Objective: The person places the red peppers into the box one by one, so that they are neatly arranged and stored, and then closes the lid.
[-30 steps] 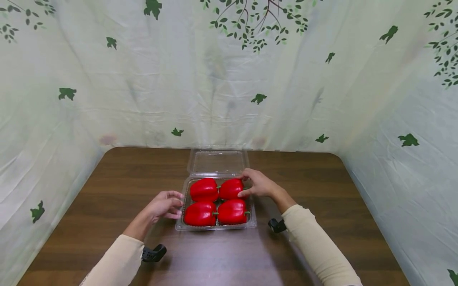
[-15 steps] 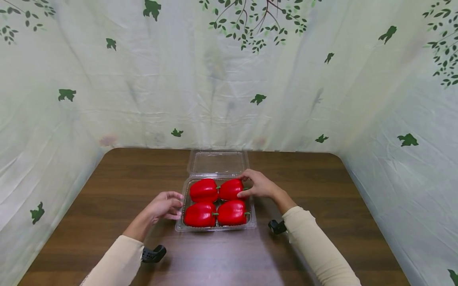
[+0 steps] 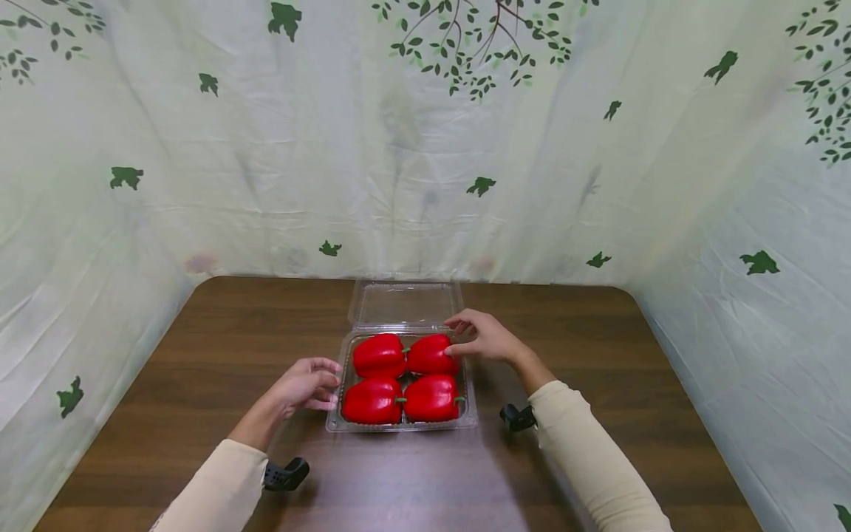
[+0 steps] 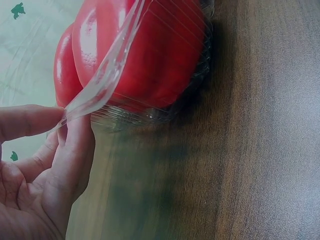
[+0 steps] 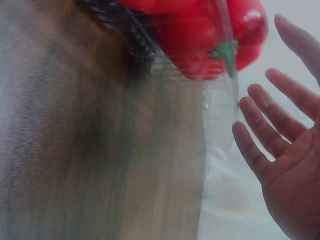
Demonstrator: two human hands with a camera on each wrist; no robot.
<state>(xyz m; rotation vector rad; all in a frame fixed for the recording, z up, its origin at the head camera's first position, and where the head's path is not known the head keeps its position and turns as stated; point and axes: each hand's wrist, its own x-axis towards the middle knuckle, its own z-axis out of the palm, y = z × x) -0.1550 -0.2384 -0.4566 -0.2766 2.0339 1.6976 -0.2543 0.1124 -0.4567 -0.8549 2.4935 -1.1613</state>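
Observation:
A clear plastic clamshell container (image 3: 399,426) lies opened on the table, holding red bell peppers with green stems in two rows of two. In the left wrist view my left hand (image 4: 55,165) pinches the container's left rim (image 4: 97,92) between thumb and finger. My right hand (image 3: 490,338) hovers over the far-right corner, just beside the far-right pepper (image 3: 428,355). Its fingers are spread and hold nothing in the right wrist view, where a pepper's green stem (image 5: 225,50) shows past the rim. Nearer me sit the front-left pepper (image 3: 371,401) and front-right pepper (image 3: 431,397).
The container's clear lid (image 3: 405,304) is folded back flat toward the table's far edge. Behind the brown wooden table (image 3: 572,332) hangs a pale curtain (image 3: 425,148) with leaf prints, which also runs along both sides. Each wrist wears a black camera (image 3: 286,473).
My right hand has let go of the far-right pepper, its fingers opening and lifting slightly up and to the right. The left hand and container have stayed in place.

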